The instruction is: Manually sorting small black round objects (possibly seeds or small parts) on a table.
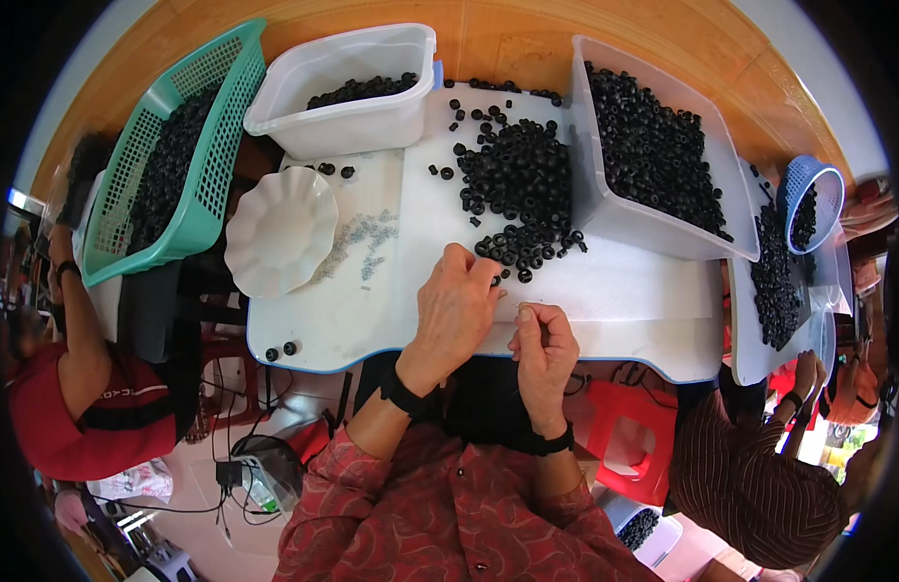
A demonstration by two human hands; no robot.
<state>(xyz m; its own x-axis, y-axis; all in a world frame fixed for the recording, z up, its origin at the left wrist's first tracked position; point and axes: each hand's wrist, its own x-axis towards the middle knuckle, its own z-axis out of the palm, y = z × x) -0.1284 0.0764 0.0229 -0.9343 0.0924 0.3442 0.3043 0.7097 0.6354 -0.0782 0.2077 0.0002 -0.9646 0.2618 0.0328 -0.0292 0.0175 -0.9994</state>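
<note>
Grip of left hand (453,308), beside black pile (519,175), apparently pinches one ring (496,281); right hand (546,357), farther off, closed, contents hidden; take rings singly

I can pick out just one bit of writing: a short run of pale lettering (131,387) on the red shirt (57,436) of the person (85,373) to my left. It sits tilted above a black band (139,417), small and slightly blurred from here.
</note>
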